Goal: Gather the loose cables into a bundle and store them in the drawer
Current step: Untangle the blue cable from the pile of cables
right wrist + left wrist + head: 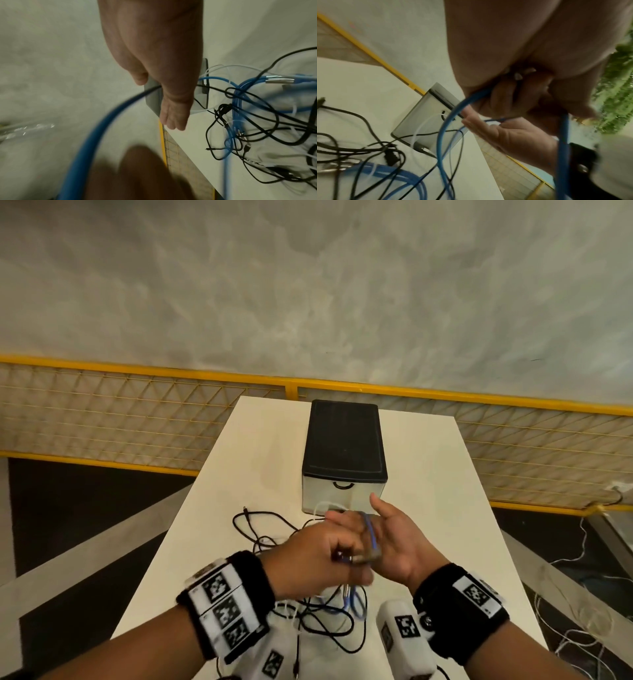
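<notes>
Nearest, a tangle of black cables (329, 625), thin white ones and blue cable coils (240, 108) lies on the white worktop (445, 474). Above it, the left hand (318, 559) curls its fingers (508, 100) round a blue cable (443, 128) that loops over the right hand (400, 539), whose fingers (173, 120) are straight and pressed together, thumb apart. Beyond the hands stands a small drawer box (344, 453) with a black top, its drawer closed.
</notes>
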